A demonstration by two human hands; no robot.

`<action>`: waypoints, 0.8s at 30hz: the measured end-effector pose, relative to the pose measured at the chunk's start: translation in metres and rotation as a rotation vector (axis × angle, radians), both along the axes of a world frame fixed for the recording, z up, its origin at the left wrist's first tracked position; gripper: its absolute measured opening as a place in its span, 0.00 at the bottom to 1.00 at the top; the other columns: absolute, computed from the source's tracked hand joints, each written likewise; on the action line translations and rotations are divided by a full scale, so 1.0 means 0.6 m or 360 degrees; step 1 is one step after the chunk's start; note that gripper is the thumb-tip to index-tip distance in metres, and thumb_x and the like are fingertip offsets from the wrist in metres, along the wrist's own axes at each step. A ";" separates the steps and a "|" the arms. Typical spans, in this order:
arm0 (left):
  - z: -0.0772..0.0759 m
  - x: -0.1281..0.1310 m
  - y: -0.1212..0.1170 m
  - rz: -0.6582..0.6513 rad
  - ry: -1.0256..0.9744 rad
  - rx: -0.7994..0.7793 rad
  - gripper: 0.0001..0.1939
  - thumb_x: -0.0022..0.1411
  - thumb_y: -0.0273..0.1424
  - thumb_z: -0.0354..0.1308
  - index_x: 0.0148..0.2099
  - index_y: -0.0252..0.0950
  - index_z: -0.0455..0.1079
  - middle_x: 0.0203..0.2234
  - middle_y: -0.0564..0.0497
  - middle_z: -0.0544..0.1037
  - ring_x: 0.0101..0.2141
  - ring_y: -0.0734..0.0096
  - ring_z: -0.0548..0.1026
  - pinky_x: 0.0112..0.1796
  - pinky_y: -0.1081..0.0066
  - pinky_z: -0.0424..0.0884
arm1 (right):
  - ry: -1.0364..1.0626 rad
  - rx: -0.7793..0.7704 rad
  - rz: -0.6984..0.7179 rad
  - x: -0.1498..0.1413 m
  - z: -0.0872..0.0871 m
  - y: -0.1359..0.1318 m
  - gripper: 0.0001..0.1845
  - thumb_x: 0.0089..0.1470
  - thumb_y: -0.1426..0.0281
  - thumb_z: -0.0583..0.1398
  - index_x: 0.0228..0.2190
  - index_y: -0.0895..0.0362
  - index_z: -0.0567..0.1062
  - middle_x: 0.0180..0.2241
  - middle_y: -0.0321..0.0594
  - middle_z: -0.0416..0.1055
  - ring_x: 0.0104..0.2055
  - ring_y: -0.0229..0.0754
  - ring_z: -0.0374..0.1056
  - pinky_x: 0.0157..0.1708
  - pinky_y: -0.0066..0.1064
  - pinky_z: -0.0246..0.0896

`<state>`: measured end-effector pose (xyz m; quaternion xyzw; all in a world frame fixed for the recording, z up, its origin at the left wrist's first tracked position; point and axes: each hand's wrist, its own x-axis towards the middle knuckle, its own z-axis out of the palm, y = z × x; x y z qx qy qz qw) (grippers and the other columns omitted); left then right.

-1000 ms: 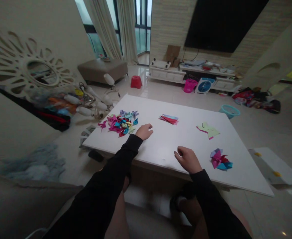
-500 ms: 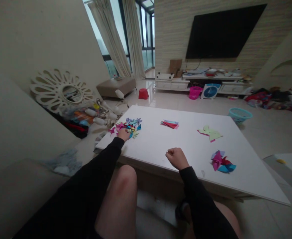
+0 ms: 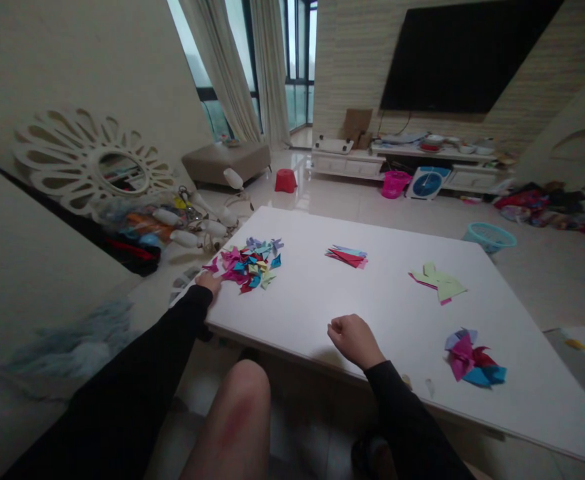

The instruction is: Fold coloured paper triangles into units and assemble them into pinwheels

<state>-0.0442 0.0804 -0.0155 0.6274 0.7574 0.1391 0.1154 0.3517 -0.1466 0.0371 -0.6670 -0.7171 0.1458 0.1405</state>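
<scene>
My left hand (image 3: 209, 284) rests at the table's left edge, by the near-left side of a pile of small folded paper pieces (image 3: 252, 265) in many colours. A magenta folded piece (image 3: 211, 266) lies right at its fingers; whether they grip it is too small to make out. Over the near edge of the white table (image 3: 292, 300), my right hand (image 3: 355, 340) is closed in a fist, with nothing showing in it. Folded paper strips (image 3: 347, 256), red and blue, lie mid-table. To the right are light green folded papers (image 3: 440, 283) and a magenta, red, blue and lilac cluster (image 3: 472, 360).
A lamp with white shades (image 3: 212, 228) and a petal-framed mirror (image 3: 97, 167) stand beyond the table's left side. A turquoise basket (image 3: 490, 235) is past its far right corner. On the floor behind are a red stool (image 3: 286, 180) and a pink basket (image 3: 395, 184).
My left hand has moved left, off the middle of the paper pile to its near-left edge. The right hand stays in a fist. The view has shifted slightly.
</scene>
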 end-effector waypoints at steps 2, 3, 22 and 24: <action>0.007 -0.002 0.000 0.0064 -0.0008 0.0032 0.17 0.56 0.30 0.59 0.47 0.29 0.74 0.47 0.33 0.79 0.54 0.44 0.72 0.56 0.53 0.65 | -0.0051 -0.0003 0.0027 -0.003 -0.001 0.006 0.18 0.56 0.72 0.58 0.15 0.55 0.70 0.18 0.39 0.70 0.23 0.39 0.59 0.28 0.34 0.38; 0.015 -0.001 -0.003 0.0086 -0.0011 0.0068 0.18 0.56 0.28 0.58 0.49 0.28 0.74 0.49 0.33 0.78 0.55 0.44 0.71 0.57 0.54 0.64 | -0.0071 0.0003 0.0040 -0.005 0.000 0.007 0.18 0.56 0.72 0.58 0.15 0.54 0.71 0.19 0.40 0.71 0.24 0.40 0.60 0.28 0.34 0.38; 0.144 0.496 -0.326 -0.0979 -0.1857 0.0554 0.08 0.56 0.31 0.65 0.35 0.37 0.69 0.30 0.51 0.80 0.36 0.67 0.80 0.45 0.63 0.75 | 0.1309 0.0639 -0.0474 0.096 0.072 -0.070 0.16 0.57 0.62 0.59 0.44 0.57 0.77 0.43 0.45 0.77 0.41 0.44 0.71 0.36 0.33 0.65; 0.135 0.504 -0.322 -0.1038 -0.1842 0.0515 0.07 0.56 0.31 0.65 0.35 0.36 0.70 0.30 0.51 0.80 0.36 0.67 0.79 0.45 0.63 0.75 | 0.1307 0.0688 -0.0496 0.104 0.076 -0.079 0.16 0.55 0.65 0.60 0.45 0.56 0.77 0.45 0.45 0.76 0.42 0.44 0.71 0.36 0.33 0.65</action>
